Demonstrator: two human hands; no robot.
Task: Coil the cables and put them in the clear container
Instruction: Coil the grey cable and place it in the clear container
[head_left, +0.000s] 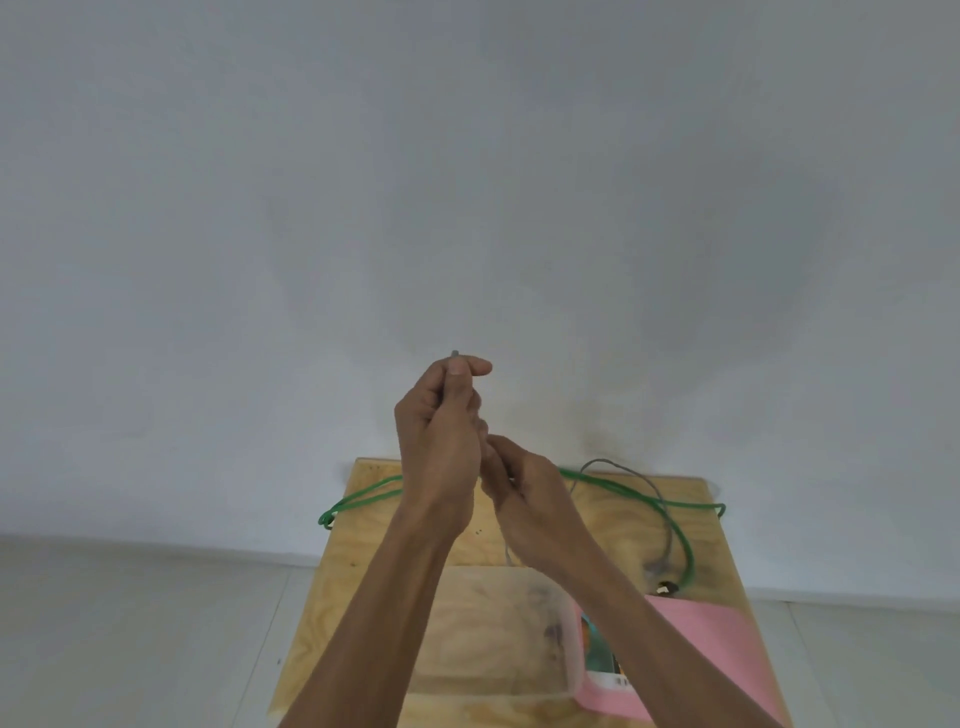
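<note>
A plain pale grey wall (467, 182) fills most of the view, matte and unevenly lit, with a dark smudge low down just above the table's far edge. Pale floor tiles (130, 623) meet it along a light skirting strip. The light plywood table (374, 545) stands against the wall.

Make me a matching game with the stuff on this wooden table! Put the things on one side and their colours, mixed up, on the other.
Things:
1. The long cable draped across the far side of the table
2. The cable whose end the left hand pinches up high
3. The container near the front
4. The paper beside the container

Colours:
A. pink
B. clear
C. green
D. grey

Right pairs: 1-C, 2-D, 3-B, 4-A
</note>
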